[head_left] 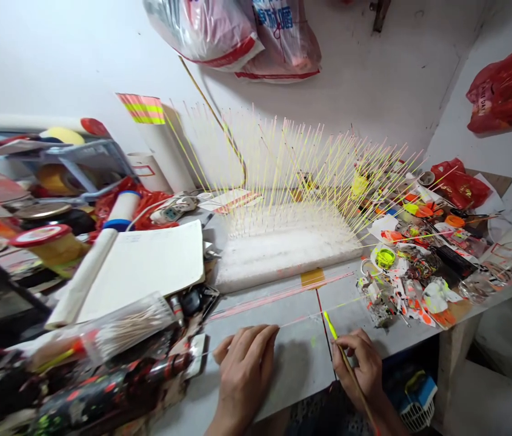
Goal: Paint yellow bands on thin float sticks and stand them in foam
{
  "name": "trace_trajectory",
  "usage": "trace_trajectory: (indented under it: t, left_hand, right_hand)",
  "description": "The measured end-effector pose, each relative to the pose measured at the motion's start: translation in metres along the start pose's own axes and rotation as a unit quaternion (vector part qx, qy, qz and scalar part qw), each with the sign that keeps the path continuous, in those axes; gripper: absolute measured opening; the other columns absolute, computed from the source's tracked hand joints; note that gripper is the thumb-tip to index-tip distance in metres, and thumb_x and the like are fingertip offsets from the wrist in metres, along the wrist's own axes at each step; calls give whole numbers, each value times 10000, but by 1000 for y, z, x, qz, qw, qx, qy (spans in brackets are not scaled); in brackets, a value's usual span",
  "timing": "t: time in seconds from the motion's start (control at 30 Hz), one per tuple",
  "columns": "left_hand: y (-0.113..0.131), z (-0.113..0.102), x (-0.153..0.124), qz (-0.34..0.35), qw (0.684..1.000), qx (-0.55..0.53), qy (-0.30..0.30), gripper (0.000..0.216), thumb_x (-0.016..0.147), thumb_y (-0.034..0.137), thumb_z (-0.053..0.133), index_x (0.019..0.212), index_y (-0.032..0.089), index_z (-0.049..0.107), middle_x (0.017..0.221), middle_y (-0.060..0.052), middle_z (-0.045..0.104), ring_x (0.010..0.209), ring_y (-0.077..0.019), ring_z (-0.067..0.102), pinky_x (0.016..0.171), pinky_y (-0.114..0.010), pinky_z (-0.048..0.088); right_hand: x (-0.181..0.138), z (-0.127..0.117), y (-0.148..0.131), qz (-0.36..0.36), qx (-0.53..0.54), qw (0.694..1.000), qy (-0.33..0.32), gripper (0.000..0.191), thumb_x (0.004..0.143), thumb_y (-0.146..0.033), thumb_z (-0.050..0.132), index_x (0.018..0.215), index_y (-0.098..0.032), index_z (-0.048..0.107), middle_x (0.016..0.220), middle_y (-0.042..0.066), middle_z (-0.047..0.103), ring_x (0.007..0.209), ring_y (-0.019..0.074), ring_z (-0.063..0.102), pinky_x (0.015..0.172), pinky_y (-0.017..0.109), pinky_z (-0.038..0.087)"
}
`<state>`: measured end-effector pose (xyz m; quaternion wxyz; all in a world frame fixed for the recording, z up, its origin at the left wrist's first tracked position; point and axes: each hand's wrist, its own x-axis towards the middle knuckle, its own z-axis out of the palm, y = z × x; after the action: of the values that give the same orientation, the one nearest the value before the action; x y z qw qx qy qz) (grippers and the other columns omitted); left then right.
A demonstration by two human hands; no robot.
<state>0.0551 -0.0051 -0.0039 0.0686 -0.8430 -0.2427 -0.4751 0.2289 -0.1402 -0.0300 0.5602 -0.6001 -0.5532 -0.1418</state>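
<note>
- My left hand (244, 375) pinches a thin pink rod (310, 316) (fingertips pressed together).
- My right hand (358, 366) pinches a yellow-tipped brush (329, 324).
- Open room between hands on the grey bench (301, 369).

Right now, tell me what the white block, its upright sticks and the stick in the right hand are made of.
The white block looks like polystyrene foam: matte, granular, sticks pushed into it. The upright sticks may be cane or plastic under glossy yellow and pink paint. The brown stick in the right hand looks like bare wood, matte, with a yellow-painted end.
</note>
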Motion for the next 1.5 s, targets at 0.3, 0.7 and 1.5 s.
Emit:
trace_trajectory:
  t: [0.3,0.7,1.5]
  left_hand:
    - [5,-2,2,-14,1000,-16,9,128,938,118,538,955,205,630,819,1,711,742,-125,656,786,-300,372]
    - [7,0,2,-23,999,-27,17,132,953,112,521,958,197,622,813,-3,702,742,-132,639,777,-307,365]
    - [11,1,1,-43,998,-34,20,152,947,90,519,956,207,616,794,21,695,749,-115,638,806,-315,356]
  right_hand:
    - [-6,-1,6,21,13,1000,7,99,937,-130,565,955,-215,613,746,-16,621,585,109,531,554,211,471]
    - [-12,1,3,16,60,998,5,156,917,-90,578,983,-230,602,785,-7,646,634,120,546,558,210,472]
    - [-13,16,-7,27,43,998,-22,106,935,-135,581,954,-233,618,745,-13,625,613,124,547,568,218,478]
